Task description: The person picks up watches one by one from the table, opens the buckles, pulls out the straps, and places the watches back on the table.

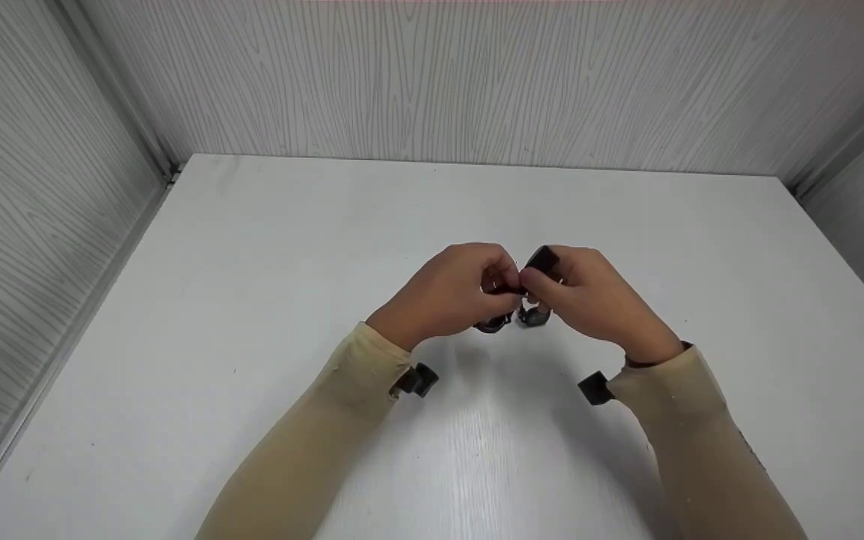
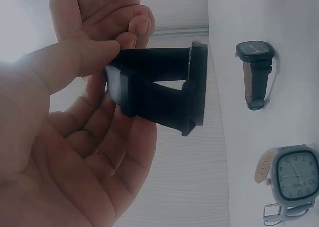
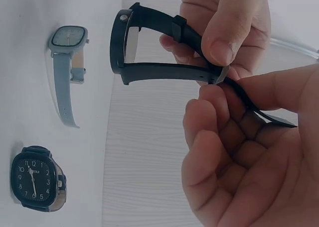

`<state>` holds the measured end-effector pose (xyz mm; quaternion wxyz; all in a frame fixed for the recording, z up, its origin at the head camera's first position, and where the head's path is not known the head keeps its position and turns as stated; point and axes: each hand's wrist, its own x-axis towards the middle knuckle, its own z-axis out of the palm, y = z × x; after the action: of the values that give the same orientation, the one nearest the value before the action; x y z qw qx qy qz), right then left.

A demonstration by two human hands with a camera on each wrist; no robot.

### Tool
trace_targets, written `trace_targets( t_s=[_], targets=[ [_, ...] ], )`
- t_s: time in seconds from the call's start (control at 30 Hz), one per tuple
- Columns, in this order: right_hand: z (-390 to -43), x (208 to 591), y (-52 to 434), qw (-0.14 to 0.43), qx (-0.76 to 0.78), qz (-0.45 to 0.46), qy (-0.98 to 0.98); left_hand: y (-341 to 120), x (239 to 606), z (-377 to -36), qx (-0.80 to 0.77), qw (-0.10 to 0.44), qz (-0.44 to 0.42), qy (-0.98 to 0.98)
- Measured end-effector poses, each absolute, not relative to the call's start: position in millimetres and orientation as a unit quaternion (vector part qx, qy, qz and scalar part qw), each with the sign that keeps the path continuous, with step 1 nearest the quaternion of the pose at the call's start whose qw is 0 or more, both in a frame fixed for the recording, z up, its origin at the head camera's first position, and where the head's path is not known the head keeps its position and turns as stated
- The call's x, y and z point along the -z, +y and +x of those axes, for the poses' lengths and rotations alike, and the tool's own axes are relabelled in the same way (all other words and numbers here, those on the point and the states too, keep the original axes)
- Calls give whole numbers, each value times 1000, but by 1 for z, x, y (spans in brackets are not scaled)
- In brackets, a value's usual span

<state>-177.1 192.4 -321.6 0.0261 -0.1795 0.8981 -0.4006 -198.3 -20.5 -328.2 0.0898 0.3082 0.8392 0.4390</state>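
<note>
Both hands hold one black wristwatch (image 3: 167,70) by its strap, the strap bent into a loop with the case hanging at the far end. My left hand (image 1: 458,289) pinches the strap beside the metal buckle (image 3: 223,75), thumb pressed on it. My right hand (image 1: 589,289) grips the strap's tail (image 3: 241,93) between thumb and fingers, past the buckle. In the left wrist view the looped watch (image 2: 162,87) shows edge-on, its dial turned away. Fingers hide much of the strap in the head view.
Two other watches lie on the white table (image 1: 289,247) below the hands: a grey one with a pale dial (image 2: 296,174) and a black one with white numerals (image 3: 35,179). Wood-grained panels (image 1: 432,82) rise behind and at both sides.
</note>
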Motion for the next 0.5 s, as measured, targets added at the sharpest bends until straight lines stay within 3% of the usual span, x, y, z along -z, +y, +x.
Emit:
trace_targets(
  t_s=[0.5],
  targets=[
    [-177,323,192,19,413,-189,891,-21,330,-200,-457,96,319,825]
  ],
)
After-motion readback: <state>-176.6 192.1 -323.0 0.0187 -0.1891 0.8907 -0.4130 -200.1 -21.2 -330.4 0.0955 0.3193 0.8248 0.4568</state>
